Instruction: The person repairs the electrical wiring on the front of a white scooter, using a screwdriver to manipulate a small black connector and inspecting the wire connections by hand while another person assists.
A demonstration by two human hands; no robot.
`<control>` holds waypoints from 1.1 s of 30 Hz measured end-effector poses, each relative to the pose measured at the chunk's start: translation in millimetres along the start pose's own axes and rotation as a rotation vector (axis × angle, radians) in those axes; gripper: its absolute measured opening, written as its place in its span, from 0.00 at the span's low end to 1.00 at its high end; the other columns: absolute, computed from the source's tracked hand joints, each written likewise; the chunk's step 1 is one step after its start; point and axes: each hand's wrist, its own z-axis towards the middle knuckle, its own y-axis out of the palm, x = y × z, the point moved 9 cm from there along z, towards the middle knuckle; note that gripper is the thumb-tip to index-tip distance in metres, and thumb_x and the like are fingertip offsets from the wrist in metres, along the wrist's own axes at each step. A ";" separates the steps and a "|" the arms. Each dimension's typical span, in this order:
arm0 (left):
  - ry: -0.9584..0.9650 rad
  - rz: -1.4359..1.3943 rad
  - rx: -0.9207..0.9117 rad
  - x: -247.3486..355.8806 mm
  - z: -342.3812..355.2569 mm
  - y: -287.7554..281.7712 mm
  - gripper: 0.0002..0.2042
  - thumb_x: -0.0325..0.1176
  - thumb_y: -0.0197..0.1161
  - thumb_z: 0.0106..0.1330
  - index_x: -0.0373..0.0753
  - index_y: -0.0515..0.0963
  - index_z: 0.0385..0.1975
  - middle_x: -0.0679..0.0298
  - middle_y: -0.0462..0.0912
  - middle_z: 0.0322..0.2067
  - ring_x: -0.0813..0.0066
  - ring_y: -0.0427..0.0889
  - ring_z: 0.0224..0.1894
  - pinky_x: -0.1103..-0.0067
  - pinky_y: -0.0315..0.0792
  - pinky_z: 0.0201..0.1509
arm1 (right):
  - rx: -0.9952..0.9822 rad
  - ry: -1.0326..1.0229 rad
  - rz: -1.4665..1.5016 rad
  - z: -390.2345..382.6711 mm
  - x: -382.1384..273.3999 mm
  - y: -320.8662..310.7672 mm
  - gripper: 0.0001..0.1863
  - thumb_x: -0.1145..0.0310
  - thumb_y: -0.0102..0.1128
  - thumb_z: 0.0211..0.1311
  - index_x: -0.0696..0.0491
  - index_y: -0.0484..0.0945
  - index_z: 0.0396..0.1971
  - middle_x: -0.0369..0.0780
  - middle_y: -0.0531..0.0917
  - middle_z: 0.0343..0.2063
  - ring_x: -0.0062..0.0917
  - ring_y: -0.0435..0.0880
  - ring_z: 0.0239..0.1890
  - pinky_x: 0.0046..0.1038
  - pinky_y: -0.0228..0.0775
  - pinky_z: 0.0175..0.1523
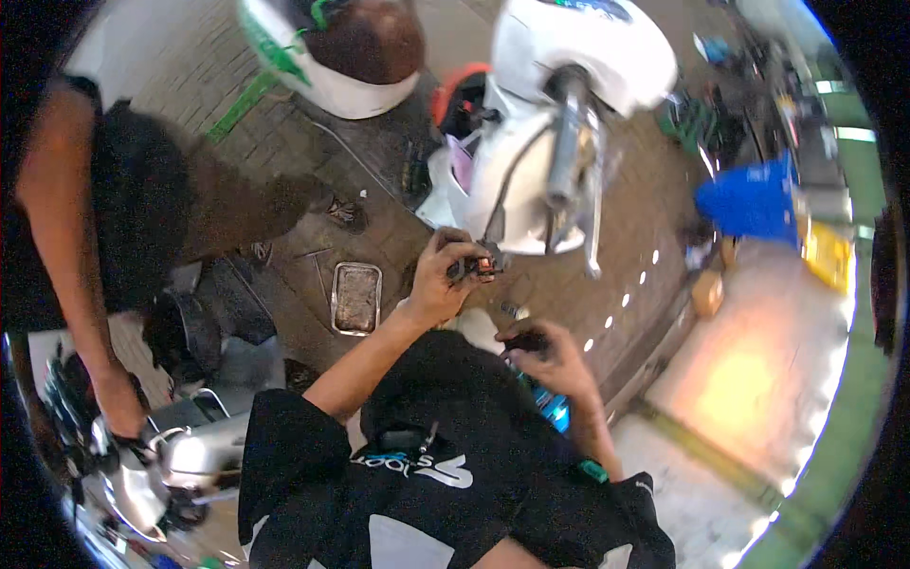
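Note:
My left hand (444,277) is closed round a small black part with an orange-copper piece (485,266), which looks like a handlebar switch. A black cable (507,180) runs down to it from the white scooter (526,156). That scooter's bare grey handlebar tube (564,152) and lever (594,232) point toward me, just beyond my hands. Lower and to the right, my right hand (553,358) has its fingers closed on a small dark piece (527,341), too dark to name. The two hands are apart, in front of my black shirt.
A metal tray (356,299) lies on the paved floor to the left. Another person's forearm (71,256) reaches down to a silver scooter (180,460) at lower left. A second white scooter (365,95) stands at the back. On the right are a blue bin (754,201) and a yellow container (827,256).

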 end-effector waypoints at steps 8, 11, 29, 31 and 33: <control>0.041 0.115 0.218 -95.8 22.4 -38.4 0.15 0.25 0.64 0.47 0.40 0.72 0.37 0.58 0.71 0.34 0.60 0.72 0.38 0.73 0.67 0.42 | -0.413 0.168 -0.118 157.1 215.6 120.4 0.11 0.73 0.47 0.58 0.57 0.70 0.41 0.37 0.78 0.27 0.20 0.77 0.26 0.20 0.70 0.30; 0.084 0.048 0.200 -116.0 31.8 -49.5 0.19 0.29 0.65 0.48 0.40 0.70 0.41 0.57 0.72 0.37 0.60 0.71 0.42 0.72 0.66 0.45 | -0.536 0.199 -0.747 238.7 280.9 140.8 0.13 0.71 0.47 0.59 0.56 0.68 0.44 0.39 0.76 0.35 0.20 0.76 0.35 0.20 0.69 0.38; -1.488 0.263 0.546 -385.8 -634.7 -73.1 0.22 0.47 0.57 0.54 0.34 0.71 0.40 0.51 0.75 0.39 0.56 0.73 0.41 0.70 0.66 0.49 | 0.254 0.223 0.002 580.2 330.6 94.0 0.12 0.60 0.48 0.58 0.55 0.70 0.29 0.37 0.75 0.18 0.23 0.74 0.15 0.23 0.62 0.15; -1.184 0.833 0.199 -377.0 -631.5 -60.3 0.21 0.44 0.59 0.53 0.34 0.71 0.40 0.53 0.75 0.38 0.59 0.73 0.40 0.71 0.66 0.47 | 0.366 0.274 -0.121 574.8 322.5 82.2 0.13 0.60 0.48 0.58 0.55 0.70 0.27 0.37 0.75 0.19 0.23 0.73 0.15 0.23 0.63 0.14; -0.787 1.359 -0.171 -372.5 -614.9 -26.6 0.20 0.41 0.60 0.53 0.34 0.71 0.40 0.54 0.75 0.37 0.61 0.74 0.40 0.72 0.67 0.46 | 0.331 0.188 -0.252 567.0 321.3 66.3 0.14 0.59 0.48 0.58 0.56 0.70 0.28 0.37 0.75 0.19 0.23 0.72 0.15 0.24 0.62 0.14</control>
